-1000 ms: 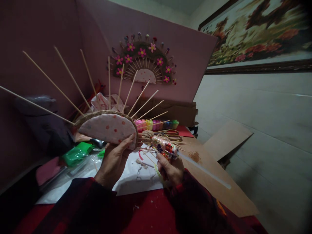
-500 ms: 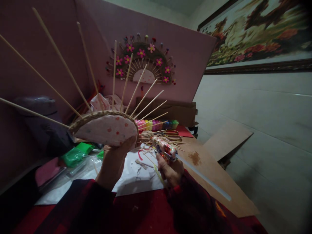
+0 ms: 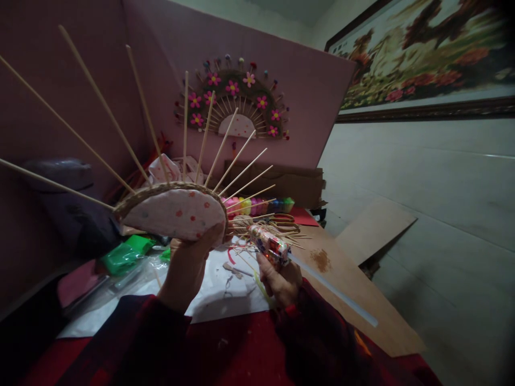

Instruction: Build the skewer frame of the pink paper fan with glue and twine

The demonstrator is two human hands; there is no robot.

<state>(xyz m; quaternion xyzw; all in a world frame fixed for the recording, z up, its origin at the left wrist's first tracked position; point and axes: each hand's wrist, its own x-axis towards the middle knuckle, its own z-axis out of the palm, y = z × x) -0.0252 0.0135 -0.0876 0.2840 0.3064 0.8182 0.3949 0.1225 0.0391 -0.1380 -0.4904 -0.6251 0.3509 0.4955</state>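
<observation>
My left hand [image 3: 185,268] is closed on the lower right edge of a half-round craft piece [image 3: 173,212]. The piece has a white cloth face with red dots, a woven rope rim and several long bamboo sticks [image 3: 100,102] fanning out. My right hand [image 3: 280,279] grips a hot glue gun [image 3: 269,244] wrapped in flowered paper. Its nozzle points left toward the right end of the rope rim, and a clear glue stick [image 3: 333,292] juts out of its back.
A finished fan ornament with pink flowers [image 3: 235,102] hangs on the pink board behind. The table holds white paper [image 3: 225,292], a green packet [image 3: 126,252], a row of coloured clay tubs [image 3: 259,205], loose sticks and scissors. A brown board [image 3: 364,300] lies to the right.
My left hand has tilted the craft piece up and toward me, so the sticks reach higher and further left. The glue gun has moved slightly closer to the rim.
</observation>
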